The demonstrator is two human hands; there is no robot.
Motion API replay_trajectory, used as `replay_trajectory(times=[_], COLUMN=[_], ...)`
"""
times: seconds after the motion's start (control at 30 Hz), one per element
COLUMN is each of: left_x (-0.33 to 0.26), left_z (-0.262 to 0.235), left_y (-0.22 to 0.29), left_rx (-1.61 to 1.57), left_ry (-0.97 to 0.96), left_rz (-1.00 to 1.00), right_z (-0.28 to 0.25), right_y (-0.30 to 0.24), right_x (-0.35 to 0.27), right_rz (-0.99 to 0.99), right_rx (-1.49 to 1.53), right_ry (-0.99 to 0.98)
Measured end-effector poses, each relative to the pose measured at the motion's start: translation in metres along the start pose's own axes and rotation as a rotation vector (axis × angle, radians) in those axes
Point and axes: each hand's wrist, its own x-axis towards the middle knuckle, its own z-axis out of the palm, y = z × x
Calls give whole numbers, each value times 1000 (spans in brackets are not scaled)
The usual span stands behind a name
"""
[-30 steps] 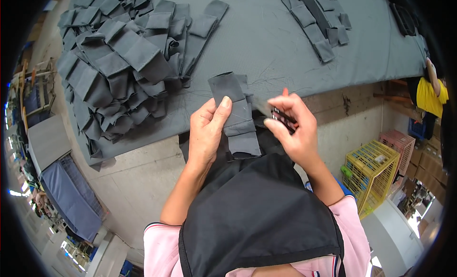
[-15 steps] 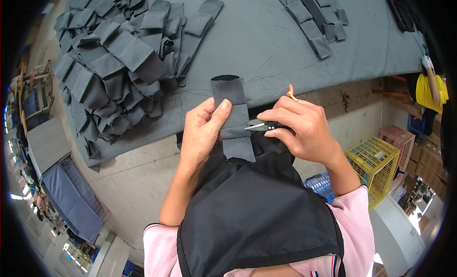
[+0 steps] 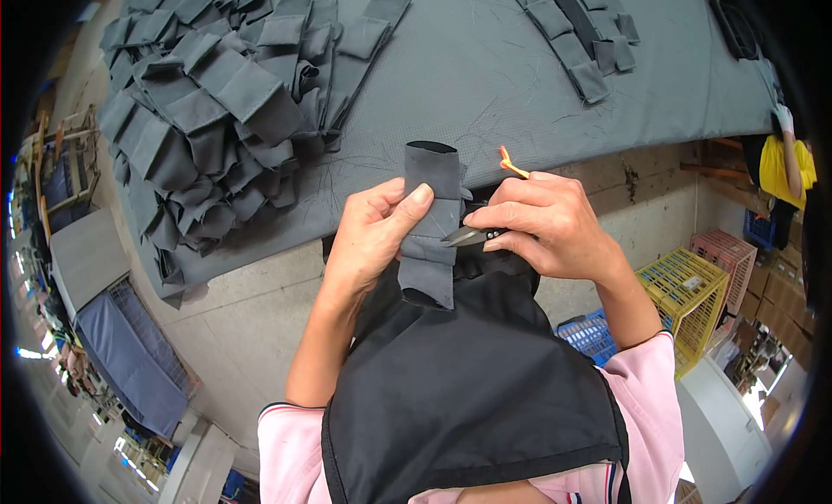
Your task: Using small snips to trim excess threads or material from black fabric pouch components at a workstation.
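My left hand is closed on a dark grey fabric strip, with the thumb pressed on its front. The strip stands roughly upright, has stitched seams across it, and its top and bottom ends gape like a tube. In my right hand is a pair of small thread snips, their pointed blades at the strip's right edge near a seam. An orange cord loop sticks out above the right hand. Several similar strips lie in a large heap on the grey-covered table at the left.
A smaller group of strips lies at the far right of the table, and loose threads are scattered over the cover. Yellow and pink crates stand on the right. Another person in a yellow top is at the far right edge.
The strip has tilted upright, its bottom end moving left and its top moving right. The snips now point down and left, with their blades closer together. The orange loop has swung left.
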Motion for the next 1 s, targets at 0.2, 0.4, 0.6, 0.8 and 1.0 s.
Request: replay_trajectory(times=[0.2, 0.4, 0.6, 0.8, 1.0], left_x=[1, -1, 1, -6, -8], left_z=[1, 4, 3, 9, 24], left_y=[-11, -8, -8, -1, 4], left_rx=[146, 241, 289, 185, 103], left_ry=[83, 121, 84, 127, 212], left_rz=[97, 113, 136, 135, 218], right_z=[4, 6, -1, 10, 36], right_y=[-3, -6, -4, -16, -39], right_x=[-7, -9, -6, -12, -24], right_rz=[67, 135, 172, 228, 137], right_rx=[23, 110, 167, 165, -225], right_ry=[7, 31, -67, 170, 343])
